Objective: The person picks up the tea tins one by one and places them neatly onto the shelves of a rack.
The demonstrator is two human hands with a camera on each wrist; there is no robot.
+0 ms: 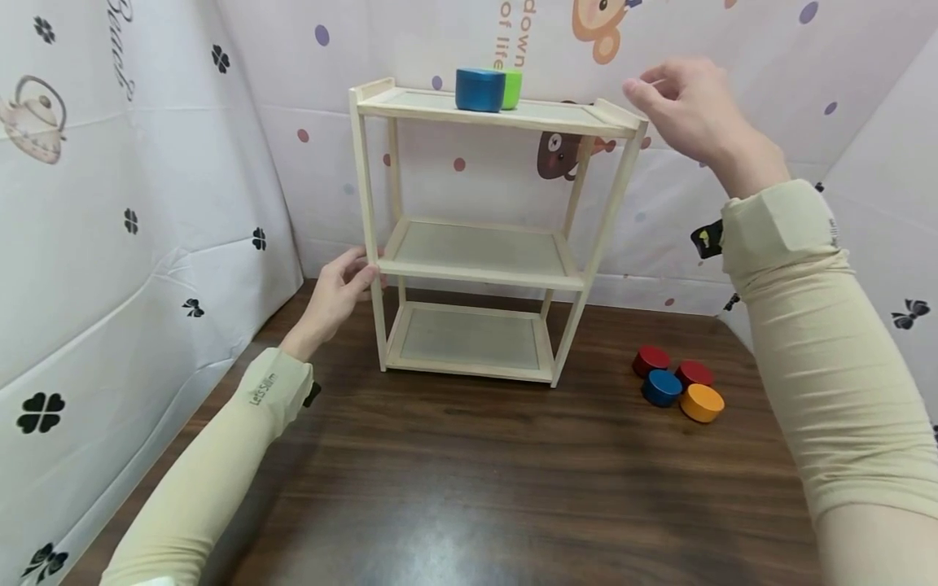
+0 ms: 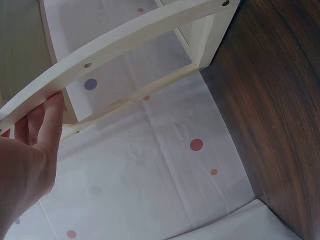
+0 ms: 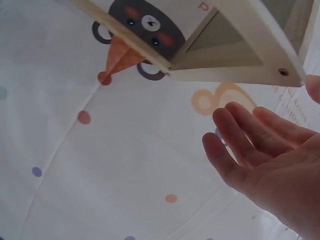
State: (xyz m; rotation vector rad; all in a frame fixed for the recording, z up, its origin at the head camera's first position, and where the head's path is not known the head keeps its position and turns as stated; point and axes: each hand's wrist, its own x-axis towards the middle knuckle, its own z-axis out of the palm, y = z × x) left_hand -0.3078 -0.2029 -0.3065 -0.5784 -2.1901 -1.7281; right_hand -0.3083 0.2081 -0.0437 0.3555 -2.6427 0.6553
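Observation:
A pale wooden three-tier shelf rack [image 1: 484, 277] stands on the dark table. My left hand [image 1: 333, 297] holds its left post at the height of the middle tier, thumb in front and fingers behind. In the left wrist view, the fingers [image 2: 52, 120] press against the frame. My right hand [image 1: 689, 110] hovers beside the top right corner, with nothing in it; its loosely bent fingers [image 3: 240, 135] show below that corner in the right wrist view. On the top tier sit a blue round block [image 1: 479, 89] and a green block [image 1: 511, 89], partly hidden behind the blue one.
Several round blocks lie grouped on the table right of the rack: a red one [image 1: 650, 360], another red one [image 1: 694, 373], a blue one [image 1: 662, 388] and an orange one [image 1: 702, 403]. A patterned white cloth [image 1: 322, 195] hangs behind and along both sides.

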